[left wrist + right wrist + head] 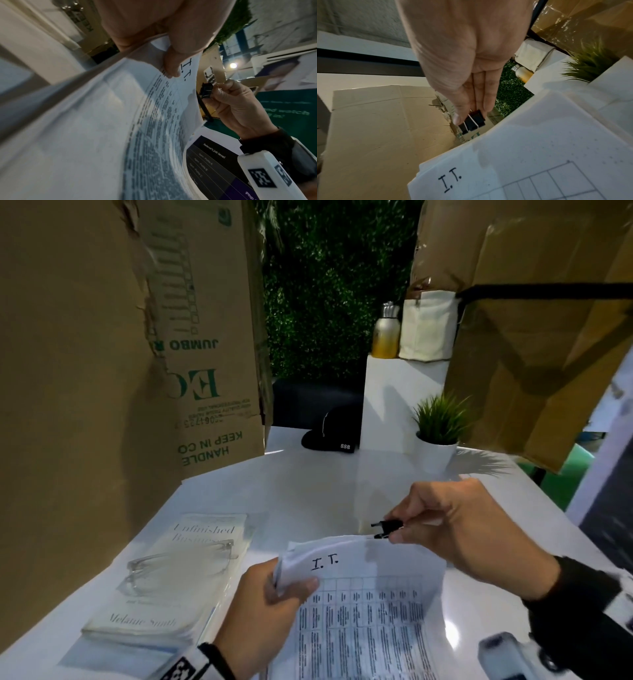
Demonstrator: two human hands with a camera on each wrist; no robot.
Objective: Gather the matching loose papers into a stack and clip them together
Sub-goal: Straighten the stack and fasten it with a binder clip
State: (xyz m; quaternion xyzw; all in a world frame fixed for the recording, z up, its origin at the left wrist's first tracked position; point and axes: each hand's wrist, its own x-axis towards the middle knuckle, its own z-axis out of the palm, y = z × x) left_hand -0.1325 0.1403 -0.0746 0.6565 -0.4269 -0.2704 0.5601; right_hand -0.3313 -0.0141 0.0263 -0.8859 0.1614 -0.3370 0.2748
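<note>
Our left hand pinches the paper stack (marked "I.T.") just right of the book; our right hand pinches the binder clip at the stack's top edge.

Left hand up close, thumb pinching paper stack marked "I.T." near its top corner. Right hand just beyond top edge, gripping black binder clip. Dark-printed sheet lying underneath.

Black binder clip; white papers with black-printed grid.
</note>
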